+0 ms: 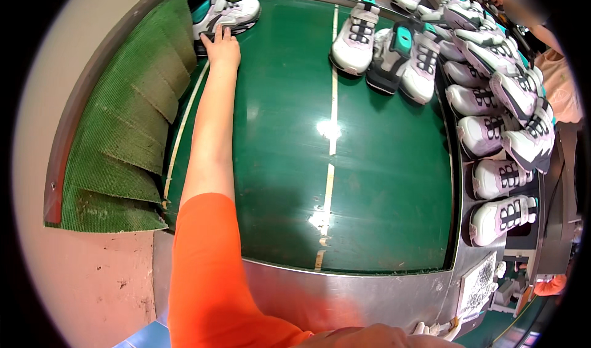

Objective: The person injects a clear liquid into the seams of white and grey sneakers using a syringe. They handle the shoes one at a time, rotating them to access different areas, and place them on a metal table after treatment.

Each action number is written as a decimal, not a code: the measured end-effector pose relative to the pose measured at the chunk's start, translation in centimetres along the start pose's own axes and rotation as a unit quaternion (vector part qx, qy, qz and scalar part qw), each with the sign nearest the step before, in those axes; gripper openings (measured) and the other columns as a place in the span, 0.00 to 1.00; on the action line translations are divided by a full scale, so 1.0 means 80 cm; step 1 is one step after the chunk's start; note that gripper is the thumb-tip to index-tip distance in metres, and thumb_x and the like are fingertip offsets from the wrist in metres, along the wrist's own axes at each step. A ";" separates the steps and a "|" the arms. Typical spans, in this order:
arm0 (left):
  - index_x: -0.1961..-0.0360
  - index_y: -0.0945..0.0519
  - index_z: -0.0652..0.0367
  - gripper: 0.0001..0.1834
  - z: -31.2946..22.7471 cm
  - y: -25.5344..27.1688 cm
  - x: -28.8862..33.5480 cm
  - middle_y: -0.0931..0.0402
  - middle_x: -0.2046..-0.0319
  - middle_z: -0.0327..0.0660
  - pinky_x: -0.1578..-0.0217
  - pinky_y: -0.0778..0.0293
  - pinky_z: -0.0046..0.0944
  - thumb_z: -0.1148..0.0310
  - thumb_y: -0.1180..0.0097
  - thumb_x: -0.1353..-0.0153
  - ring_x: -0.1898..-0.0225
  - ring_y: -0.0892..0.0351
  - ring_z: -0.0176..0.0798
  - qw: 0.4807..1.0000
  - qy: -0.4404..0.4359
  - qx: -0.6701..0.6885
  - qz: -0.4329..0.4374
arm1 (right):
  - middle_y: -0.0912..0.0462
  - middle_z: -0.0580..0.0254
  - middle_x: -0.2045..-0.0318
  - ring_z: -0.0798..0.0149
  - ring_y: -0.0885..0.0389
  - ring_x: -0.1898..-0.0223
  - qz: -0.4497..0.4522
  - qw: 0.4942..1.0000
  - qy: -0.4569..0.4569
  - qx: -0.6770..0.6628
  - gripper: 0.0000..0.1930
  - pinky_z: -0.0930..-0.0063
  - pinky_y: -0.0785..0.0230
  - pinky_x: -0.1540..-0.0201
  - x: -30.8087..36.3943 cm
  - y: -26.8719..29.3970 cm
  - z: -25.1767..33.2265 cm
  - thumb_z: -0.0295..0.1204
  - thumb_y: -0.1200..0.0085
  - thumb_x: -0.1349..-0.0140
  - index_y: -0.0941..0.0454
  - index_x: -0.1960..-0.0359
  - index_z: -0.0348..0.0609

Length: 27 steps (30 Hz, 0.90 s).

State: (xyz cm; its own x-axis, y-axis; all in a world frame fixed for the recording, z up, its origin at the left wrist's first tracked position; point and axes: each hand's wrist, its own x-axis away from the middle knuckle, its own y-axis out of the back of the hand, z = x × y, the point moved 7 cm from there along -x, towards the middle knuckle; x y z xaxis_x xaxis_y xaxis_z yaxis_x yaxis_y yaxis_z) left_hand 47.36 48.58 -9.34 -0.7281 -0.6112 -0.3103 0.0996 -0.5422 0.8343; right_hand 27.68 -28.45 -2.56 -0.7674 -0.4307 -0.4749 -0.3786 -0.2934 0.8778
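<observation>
My left arm, in an orange sleeve, reaches far forward along the left side of the green belt. At its end my left hand has its fingers stretched out and apart, with the fingertips against the near side of a white and grey sneaker. That sneaker lies at the far left, beside the green flaps, its toe to the right. Dark parts show by the thumb; whether they belong to a second shoe is hard to make out. My right hand is out of view.
Ribbed green flaps hang along the left. At the far right of the belt stand a white sneaker, a dark-soled sneaker and another white one. Several more sneakers crowd the right-hand ledge. A metal edge borders the front.
</observation>
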 end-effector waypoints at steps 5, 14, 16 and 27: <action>0.39 0.30 0.56 0.28 -0.010 -0.022 -0.012 0.41 0.31 0.44 0.38 0.52 0.68 0.49 0.58 0.33 0.29 0.47 0.44 0.986 0.102 0.133 0.023 | 0.33 0.54 0.45 0.68 0.31 0.67 0.008 0.885 -0.423 -0.195 0.48 0.75 0.32 0.63 0.068 -0.020 -0.041 0.20 0.36 0.60 0.46 0.33 0.38; 0.52 0.20 0.62 0.16 -0.263 0.327 0.217 0.17 0.59 0.47 0.55 0.24 0.38 0.62 0.48 0.34 0.56 0.17 0.42 0.632 -0.274 0.720 0.085 | 0.31 0.49 0.46 0.70 0.29 0.64 -0.041 0.863 -0.427 -0.266 0.52 0.80 0.30 0.63 0.056 -0.006 -0.041 0.24 0.27 0.68 0.44 0.36 0.29; 0.44 0.25 0.62 0.22 -0.357 0.419 0.295 0.19 0.57 0.45 0.61 0.21 0.34 0.57 0.49 0.32 0.56 0.19 0.35 0.597 -0.392 0.663 0.225 | 0.31 0.51 0.48 0.71 0.29 0.64 -0.054 0.904 -0.349 -0.240 0.52 0.81 0.30 0.67 0.056 -0.002 -0.046 0.25 0.25 0.68 0.43 0.37 0.30; 0.66 0.17 0.71 0.41 -0.464 0.501 0.441 0.19 0.71 0.48 0.77 0.26 0.37 0.38 0.28 0.67 0.75 0.20 0.42 0.637 -0.328 0.610 0.338 | 0.31 0.53 0.48 0.65 0.29 0.51 -0.111 0.794 -0.384 -0.458 0.46 0.74 0.34 0.48 0.051 -0.022 -0.083 0.21 0.30 0.61 0.42 0.36 0.34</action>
State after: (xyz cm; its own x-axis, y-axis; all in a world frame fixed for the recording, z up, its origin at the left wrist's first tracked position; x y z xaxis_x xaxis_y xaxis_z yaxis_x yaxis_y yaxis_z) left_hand 50.86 -16.12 -3.73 -0.9651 0.1220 0.2318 0.2309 0.8142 0.5328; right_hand 28.69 -35.37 -6.45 -0.9566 0.2635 -0.1244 -0.2841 -0.9383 0.1973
